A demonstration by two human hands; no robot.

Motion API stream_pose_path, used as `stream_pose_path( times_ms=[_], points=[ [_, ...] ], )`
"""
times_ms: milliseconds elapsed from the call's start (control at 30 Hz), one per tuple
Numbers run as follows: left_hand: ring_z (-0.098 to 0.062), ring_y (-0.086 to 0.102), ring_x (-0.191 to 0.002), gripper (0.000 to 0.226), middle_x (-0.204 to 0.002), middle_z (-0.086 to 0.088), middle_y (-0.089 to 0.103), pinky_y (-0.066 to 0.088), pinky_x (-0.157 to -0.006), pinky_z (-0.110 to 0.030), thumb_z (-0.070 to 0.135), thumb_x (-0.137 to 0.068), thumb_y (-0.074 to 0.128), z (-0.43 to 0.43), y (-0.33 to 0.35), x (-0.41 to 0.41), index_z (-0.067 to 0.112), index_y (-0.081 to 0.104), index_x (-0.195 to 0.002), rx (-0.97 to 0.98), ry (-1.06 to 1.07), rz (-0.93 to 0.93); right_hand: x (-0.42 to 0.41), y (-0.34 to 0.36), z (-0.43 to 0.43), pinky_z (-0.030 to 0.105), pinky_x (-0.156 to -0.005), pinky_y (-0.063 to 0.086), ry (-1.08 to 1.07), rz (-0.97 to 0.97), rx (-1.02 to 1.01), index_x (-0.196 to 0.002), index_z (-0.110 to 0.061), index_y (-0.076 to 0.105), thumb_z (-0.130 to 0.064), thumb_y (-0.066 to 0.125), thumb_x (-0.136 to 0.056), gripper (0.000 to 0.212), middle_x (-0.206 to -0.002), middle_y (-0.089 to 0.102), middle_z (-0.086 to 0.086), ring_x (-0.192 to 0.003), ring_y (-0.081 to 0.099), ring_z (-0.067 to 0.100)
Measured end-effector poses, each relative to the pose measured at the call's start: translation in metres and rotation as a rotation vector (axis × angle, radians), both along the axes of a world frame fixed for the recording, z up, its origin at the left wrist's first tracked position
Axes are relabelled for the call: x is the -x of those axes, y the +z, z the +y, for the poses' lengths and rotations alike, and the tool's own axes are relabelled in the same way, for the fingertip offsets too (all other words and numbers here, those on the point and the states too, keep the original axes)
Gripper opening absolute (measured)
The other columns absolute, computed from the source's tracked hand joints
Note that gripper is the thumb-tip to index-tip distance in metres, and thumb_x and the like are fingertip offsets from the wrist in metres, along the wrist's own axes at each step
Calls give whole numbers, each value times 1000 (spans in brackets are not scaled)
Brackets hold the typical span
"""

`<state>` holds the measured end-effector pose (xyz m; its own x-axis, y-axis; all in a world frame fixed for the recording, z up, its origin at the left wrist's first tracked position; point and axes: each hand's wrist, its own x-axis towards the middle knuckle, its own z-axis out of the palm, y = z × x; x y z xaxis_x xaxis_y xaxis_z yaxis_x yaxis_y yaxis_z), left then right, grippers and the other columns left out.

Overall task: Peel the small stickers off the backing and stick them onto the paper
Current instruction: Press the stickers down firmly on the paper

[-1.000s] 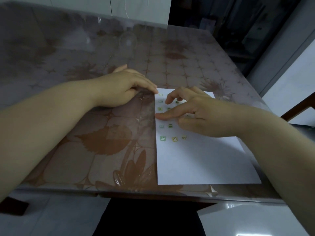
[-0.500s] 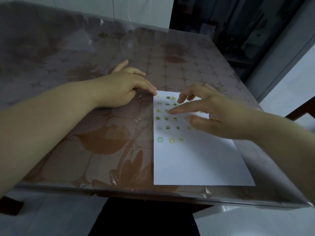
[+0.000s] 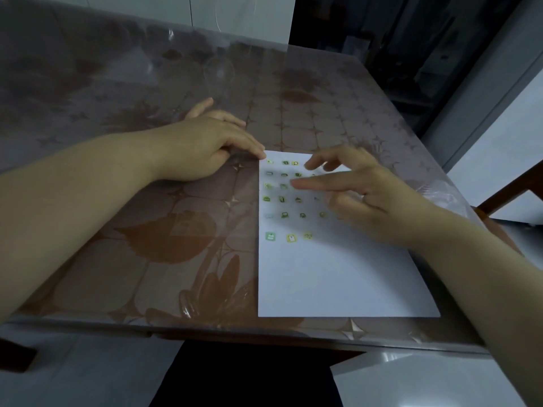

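Right hand (image 3: 367,198) has drawn rightward, uncovering more stickers (image 3: 283,198) on the white paper (image 3: 338,274). Fingers outstretched, index tip over the third row, just beside the stickers; apparently grasping nothing (blurred). Left hand (image 3: 205,148), flat and relaxed, pins the paper's far-left corner. Advice: press each sticker flat while the paper is held steady.

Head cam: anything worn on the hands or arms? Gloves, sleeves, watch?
Nothing visible: left hand and right hand ungloved; left forearm and right forearm bare to the frame edge, no sleeve, watch or bracelet. The right hand is blurred, so rings unclear.
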<state>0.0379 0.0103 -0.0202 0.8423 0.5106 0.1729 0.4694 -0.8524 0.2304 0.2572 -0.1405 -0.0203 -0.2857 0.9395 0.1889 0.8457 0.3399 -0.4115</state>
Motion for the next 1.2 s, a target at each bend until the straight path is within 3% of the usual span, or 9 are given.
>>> stream_pose_path(
  times_ms=[200,400,567,733,867,967,1067,1200],
  points=[
    [7,25,-121,53,-121,35,42,-11,-113,-32,0,-89,39,1,1,0,40,53,-121,10,10,37,-2,1,1,23,-98,30,2,-79,-47,-105,-37,69,-45,39,-82,39,-118,45,-19,-106,40,6],
    [6,25,-123,53,-125,32,42,-9,-115,-37,0,-90,39,-1,2,1,40,52,-122,23,16,52,-5,2,1,31,-96,31,19,-160,-197,-103,-31,71,-37,42,-86,35,-109,50,-13,-98,47,16],
    [5,24,-124,55,-125,32,42,-10,-114,-36,-1,-89,38,-2,3,0,41,51,-122,21,20,59,-15,9,0,16,-87,28,-74,-44,-152,-99,-32,71,-36,36,-85,39,-94,55,-9,-90,46,18],
    [6,23,-123,53,-125,32,41,-10,-115,-37,1,-90,38,-1,3,1,41,51,-122,11,10,59,-14,5,1,13,-85,25,-24,-82,-74,-92,-27,76,-43,35,-82,44,-93,53,-14,-84,43,4],
    [5,25,-122,52,-123,31,43,-10,-114,-37,0,-89,40,0,2,1,38,54,-121,-23,8,35,-16,7,0,5,-82,26,-62,-48,-21,-94,-37,72,-46,34,-80,42,-95,52,-19,-90,42,0],
    [5,28,-120,46,-120,30,46,-11,-113,-34,9,-87,39,1,1,1,39,55,-119,-57,0,10,-23,15,-4,5,-74,32,-164,108,-67,-93,-39,68,-32,42,-84,29,-93,54,-16,-88,46,0],
    [4,30,-118,54,-117,30,48,-11,-111,-31,20,-72,29,3,1,4,44,52,-115,-69,8,-3,-28,21,-8,11,-67,37,-210,155,-81,-90,-33,70,-23,41,-82,31,-89,58,-11,-81,50,3],
    [-1,33,-123,57,-116,29,49,-10,-111,-33,20,-70,28,6,1,5,40,57,-115,-90,21,-1,-27,16,-6,6,-68,36,-181,124,11,-89,-44,67,-44,42,-78,28,-88,57,-15,-84,50,-2]
  ],
)
